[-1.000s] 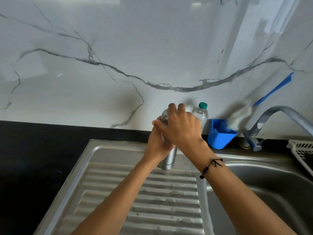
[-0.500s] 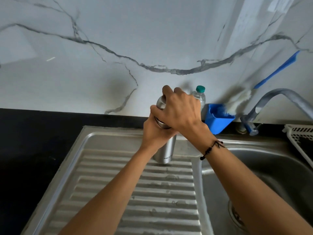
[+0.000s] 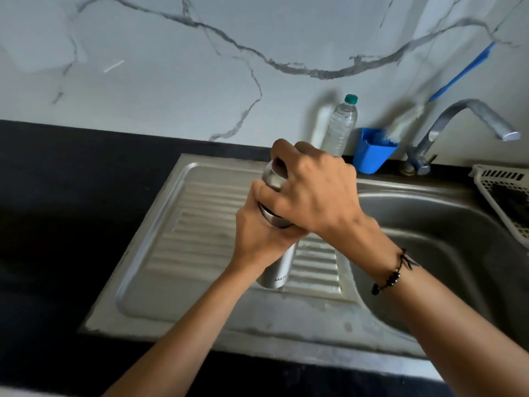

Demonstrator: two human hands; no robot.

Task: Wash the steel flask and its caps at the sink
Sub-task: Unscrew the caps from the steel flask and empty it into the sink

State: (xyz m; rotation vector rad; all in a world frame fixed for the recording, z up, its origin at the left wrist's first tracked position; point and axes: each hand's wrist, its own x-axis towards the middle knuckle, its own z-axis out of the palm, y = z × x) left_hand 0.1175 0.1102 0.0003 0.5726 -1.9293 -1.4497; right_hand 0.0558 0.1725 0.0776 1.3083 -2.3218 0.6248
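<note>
The steel flask [image 3: 279, 270] stands upright above the ribbed steel drainboard [image 3: 206, 224], its lower body and printed label showing below my hands. My left hand [image 3: 257, 239] grips the flask's body around the middle. My right hand [image 3: 312, 193] is curled over the top, gripping the steel cap [image 3: 272, 179]. Most of the cap and the flask's neck are hidden under my fingers.
The sink basin [image 3: 446, 239] lies to the right, the steel tap [image 3: 458, 121] arching over it. A clear plastic bottle [image 3: 340, 124] with a green cap and a blue holder [image 3: 370, 153] with a brush stand against the marble wall. A white basket [image 3: 503, 193] sits far right; black counter lies left.
The view has tilted down and drawn closer. Both hands keep their grip on flask and cap, and the flask now sits lower and nearer the drainboard's front.
</note>
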